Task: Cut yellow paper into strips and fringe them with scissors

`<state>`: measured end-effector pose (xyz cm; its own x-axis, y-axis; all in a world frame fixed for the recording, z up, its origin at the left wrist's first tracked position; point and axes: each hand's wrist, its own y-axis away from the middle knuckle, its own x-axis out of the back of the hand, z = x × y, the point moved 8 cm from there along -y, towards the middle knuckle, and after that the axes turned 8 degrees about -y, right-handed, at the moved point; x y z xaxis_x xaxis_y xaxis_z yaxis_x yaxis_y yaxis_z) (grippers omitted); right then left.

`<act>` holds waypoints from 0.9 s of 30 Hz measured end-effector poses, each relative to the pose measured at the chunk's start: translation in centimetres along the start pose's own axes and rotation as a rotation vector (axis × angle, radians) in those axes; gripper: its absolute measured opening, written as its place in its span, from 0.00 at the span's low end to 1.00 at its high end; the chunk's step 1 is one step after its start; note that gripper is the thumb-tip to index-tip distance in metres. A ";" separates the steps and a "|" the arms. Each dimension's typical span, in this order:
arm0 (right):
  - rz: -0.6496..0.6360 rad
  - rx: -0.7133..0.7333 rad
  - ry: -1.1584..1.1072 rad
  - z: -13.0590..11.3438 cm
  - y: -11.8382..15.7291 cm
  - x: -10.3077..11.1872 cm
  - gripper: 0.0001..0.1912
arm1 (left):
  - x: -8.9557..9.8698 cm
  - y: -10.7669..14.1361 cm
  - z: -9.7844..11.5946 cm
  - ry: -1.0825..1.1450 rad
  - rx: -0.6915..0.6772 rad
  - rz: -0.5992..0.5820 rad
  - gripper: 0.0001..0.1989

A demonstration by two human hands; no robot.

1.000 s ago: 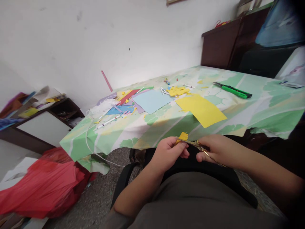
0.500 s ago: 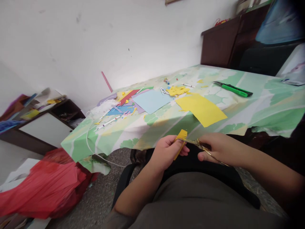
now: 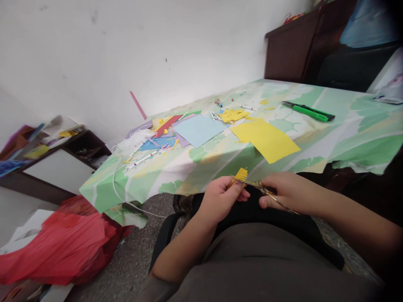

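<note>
Scissors (image 3: 262,188), gold-toned: blades now reaching farther across the yellow strip (image 3: 242,173) than half a second ago, the strip's lower end now mostly hiding behind the left hand (image 3: 218,199).

Left hand: clamping the strip between thumb and fingers.
Right hand: closing around the scissors' handles; whether the blades are fully meeting, cannot tell.
Yellow strip: lying between the two hands, rising past the left thumb, slits showing on the side facing the right hand.
Yellow sheet (image 3: 267,140): resting beyond the right hand, on the tablecloth (image 3: 176,167).
Green cutter (image 3: 310,112): lying farther beyond the right hand.

Handling note, as judged: cutting well probably means holding the strip taut, spacing slits evenly, stopping short of the far edge and keeping the left thumb clear of the blades.
</note>
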<state>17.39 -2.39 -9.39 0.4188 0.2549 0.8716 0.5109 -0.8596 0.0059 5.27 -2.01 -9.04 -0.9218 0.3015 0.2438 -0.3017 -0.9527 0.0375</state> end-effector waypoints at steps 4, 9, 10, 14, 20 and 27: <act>0.010 -0.003 0.031 0.2 -0.1 0.0 0.25 | 0.2 0.0 -0.1 -0.019 0.008 0.013 0.11; 0.018 -0.020 0.044 0.4 -0.1 0.2 0.26 | 0.0 0.0 -0.2 0.052 0.025 -0.005 0.09; 0.023 -0.022 0.049 0.4 -0.1 0.3 0.27 | -0.1 0.0 -0.2 0.058 0.032 -0.008 0.09; 0.037 -0.017 0.060 0.5 -0.2 0.3 0.27 | 0.0 -0.1 -0.4 0.065 0.068 -0.015 0.09; 0.034 -0.010 0.037 0.9 -0.2 0.2 0.25 | 0.0 -0.2 -0.5 0.048 0.070 -0.031 0.10; 0.004 -0.011 0.006 0.6 -0.1 0.1 0.23 | 0.4 -0.3 -0.4 0.036 0.013 0.003 0.11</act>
<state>17.86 -2.00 -9.60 0.4165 0.2486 0.8745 0.5011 -0.8653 0.0073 4.88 -1.60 -9.35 -0.9308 0.3001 0.2088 -0.2964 -0.9538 0.0495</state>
